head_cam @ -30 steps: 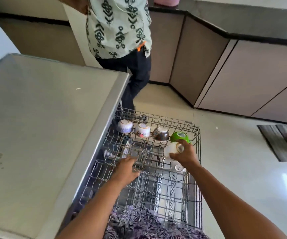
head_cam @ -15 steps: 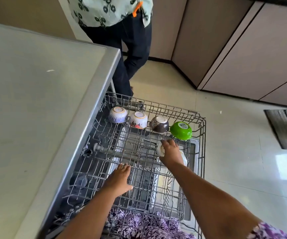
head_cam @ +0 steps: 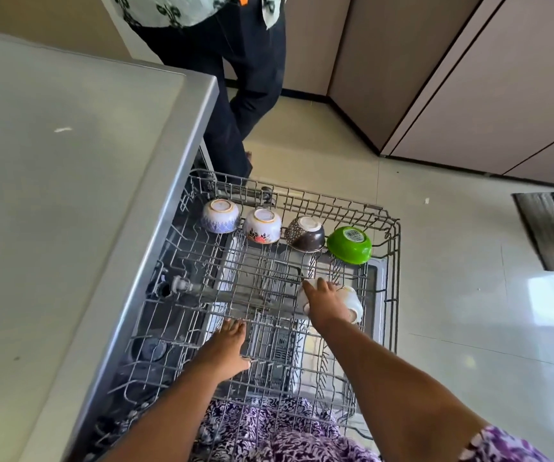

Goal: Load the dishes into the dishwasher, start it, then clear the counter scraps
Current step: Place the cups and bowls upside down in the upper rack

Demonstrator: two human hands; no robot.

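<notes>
A pale tiled floor [head_cam: 435, 295] runs out to beige cabinets [head_cam: 469, 78] with a dark plinth, and a grey surface [head_cam: 52, 195] fills the left of the view. A wire rack [head_cam: 392, 248] stands pulled out just beside the surface's right edge, over the open dishwasher door.

Along the rack's far side sit four bowls upside down in a row: a blue bowl [head_cam: 219, 216] nearest the surface, then a floral bowl [head_cam: 262, 225], a brown bowl [head_cam: 305, 233] and a green bowl [head_cam: 349, 245] at the rack's outer corner. Nearer than the green bowl, the right hand [head_cam: 325, 303] grips a white cup [head_cam: 352, 303] lying tilted on the rack's tines, fingers curled over it. The left hand [head_cam: 227, 348] rests with straight fingers on the rack's wires, holding nothing, between the cup and the surface.

Upright tines crowd the rack around both hands. A second person in dark trousers [head_cam: 235, 78] and a patterned shirt stands just beyond the rack's far edge, near the surface's corner. A dark mat [head_cam: 548, 228] lies on the floor well to the right of the rack. Purple patterned cloth [head_cam: 269, 428] shows at the rack's near edge.
</notes>
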